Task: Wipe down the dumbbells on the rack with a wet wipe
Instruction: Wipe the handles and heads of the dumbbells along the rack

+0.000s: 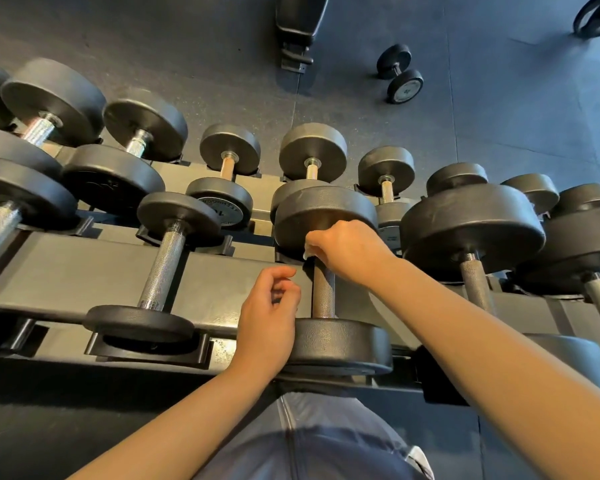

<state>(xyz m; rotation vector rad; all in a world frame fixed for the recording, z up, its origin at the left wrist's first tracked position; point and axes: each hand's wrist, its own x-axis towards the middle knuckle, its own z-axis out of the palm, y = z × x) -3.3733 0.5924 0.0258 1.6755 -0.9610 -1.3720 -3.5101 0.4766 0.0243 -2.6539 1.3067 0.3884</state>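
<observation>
A black dumbbell (pixel 340 344) with a knurled steel handle (pixel 323 296) lies on the upper tier of the rack (pixel 70 271), in the middle of the view. My right hand (pixel 350 252) grips the top of that handle through a white wet wipe (pixel 308 252), just under the far head. Only a small corner of the wipe shows past my fingers. My left hand (pixel 269 317) hovers left of the handle beside the near head, fingers loosely curled and holding nothing.
More black dumbbells fill both tiers, such as one (pixel 160 268) to the left and a larger one (pixel 471 233) to the right. One loose dumbbell (pixel 399 73) lies on the dark floor beyond, near a bench base (pixel 298 29).
</observation>
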